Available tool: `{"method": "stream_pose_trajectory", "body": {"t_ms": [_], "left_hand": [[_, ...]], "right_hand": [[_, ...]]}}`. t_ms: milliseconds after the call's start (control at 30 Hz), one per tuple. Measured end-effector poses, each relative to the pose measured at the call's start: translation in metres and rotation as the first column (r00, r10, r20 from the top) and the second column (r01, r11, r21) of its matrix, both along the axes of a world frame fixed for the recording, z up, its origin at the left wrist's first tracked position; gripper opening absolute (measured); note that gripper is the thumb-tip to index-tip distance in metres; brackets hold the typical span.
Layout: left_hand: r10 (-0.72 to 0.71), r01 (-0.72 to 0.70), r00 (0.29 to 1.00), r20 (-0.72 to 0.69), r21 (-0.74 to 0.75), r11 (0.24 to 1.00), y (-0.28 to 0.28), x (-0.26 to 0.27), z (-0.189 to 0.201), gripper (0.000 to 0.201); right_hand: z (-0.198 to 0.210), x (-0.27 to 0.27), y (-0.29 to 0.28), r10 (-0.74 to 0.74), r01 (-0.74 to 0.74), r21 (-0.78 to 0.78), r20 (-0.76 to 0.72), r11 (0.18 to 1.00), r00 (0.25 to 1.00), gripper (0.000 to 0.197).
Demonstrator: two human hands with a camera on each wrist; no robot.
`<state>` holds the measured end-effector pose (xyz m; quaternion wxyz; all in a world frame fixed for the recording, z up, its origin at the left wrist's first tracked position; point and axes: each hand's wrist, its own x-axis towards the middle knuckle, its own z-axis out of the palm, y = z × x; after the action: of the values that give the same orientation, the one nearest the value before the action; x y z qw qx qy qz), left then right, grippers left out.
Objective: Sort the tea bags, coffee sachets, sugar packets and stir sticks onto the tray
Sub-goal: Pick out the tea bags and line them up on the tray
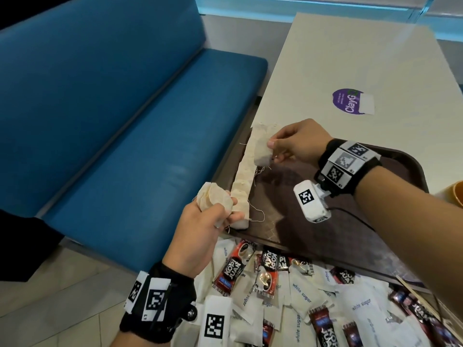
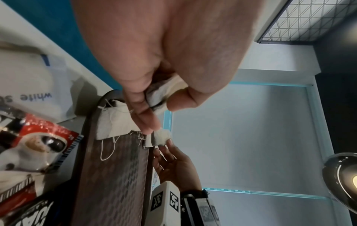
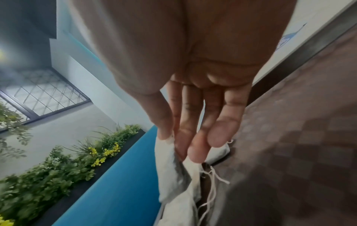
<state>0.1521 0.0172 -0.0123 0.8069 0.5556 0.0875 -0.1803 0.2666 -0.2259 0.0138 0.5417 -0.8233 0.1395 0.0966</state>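
A brown tray lies on the table, and a row of pale tea bags runs along its left edge. My left hand hovers by the near end of that row and grips a bunch of tea bags, wedged between thumb and fingers. At the far end of the row, my right hand pinches one tea bag between thumb and forefinger. In front of the tray lies a heap of white sugar packets and red coffee sachets. A wooden stir stick sits at its right.
A blue bench runs along the table's left side. The cream table carries a purple sticker beyond the tray. An orange object shows at the right edge. Loose tea-bag strings trail onto the tray.
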Motion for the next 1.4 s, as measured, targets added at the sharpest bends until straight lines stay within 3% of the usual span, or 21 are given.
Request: {"method": "stream_pose_trajectory", "body": {"t_ms": [133, 300, 667, 800, 900, 967, 1033, 1167, 1300, 1400], "left_hand": [[0.007, -0.007, 1.0, -0.027, 0.023, 1.0, -0.001, 0.0, 0.0, 0.027], [-0.027, 0.031, 0.999, -0.036, 0.09, 0.995, -0.006, -0.002, 0.0, 0.031], [-0.033, 0.034, 0.999, -0.021, 0.073, 0.997, -0.004, -0.001, 0.002, 0.011], [-0.038, 0.038, 0.999, 0.0, 0.11, 0.993, -0.003, -0.001, 0.0, 0.017], [-0.044, 0.041, 0.999, 0.022, 0.128, 0.991, -0.004, -0.003, 0.001, 0.024], [-0.065, 0.059, 0.997, 0.047, 0.117, 0.991, -0.004, -0.004, 0.002, 0.019], [-0.091, 0.085, 0.994, 0.06, 0.097, 0.992, -0.005, -0.005, 0.002, 0.026], [-0.143, 0.144, 0.987, 0.074, -0.009, 0.989, -0.006, -0.005, 0.006, 0.025], [-0.182, 0.19, 0.979, 0.094, -0.078, 0.979, -0.006, -0.006, 0.009, 0.025], [-0.183, 0.19, 0.977, 0.114, -0.054, 0.98, -0.004, -0.007, 0.008, 0.025]], "right_hand": [[-0.014, 0.006, -0.005, -0.029, 0.024, -0.079, -0.06, 0.997, 0.998, 0.015], [-0.026, 0.013, -0.01, -0.141, 0.136, -0.066, -0.077, 0.988, 0.987, 0.013], [-0.029, 0.022, -0.005, -0.173, 0.159, -0.154, -0.083, 0.975, 0.981, 0.018], [-0.027, 0.019, -0.007, -0.208, 0.198, -0.228, -0.024, 0.953, 0.978, 0.021], [-0.009, 0.004, 0.001, -0.081, 0.104, -0.308, 0.085, 0.946, 0.993, 0.014], [0.011, -0.016, 0.014, 0.079, -0.045, -0.254, 0.123, 0.966, 0.989, 0.009], [0.03, -0.039, 0.03, 0.261, -0.238, -0.163, 0.138, 0.958, 0.956, 0.007], [0.042, -0.069, 0.048, 0.517, -0.5, -0.138, 0.135, 0.855, 0.845, 0.026], [0.035, -0.079, 0.049, 0.521, -0.495, -0.173, 0.163, 0.851, 0.838, 0.014], [0.03, -0.079, 0.044, 0.458, -0.436, -0.144, 0.21, 0.888, 0.864, 0.015]]}}
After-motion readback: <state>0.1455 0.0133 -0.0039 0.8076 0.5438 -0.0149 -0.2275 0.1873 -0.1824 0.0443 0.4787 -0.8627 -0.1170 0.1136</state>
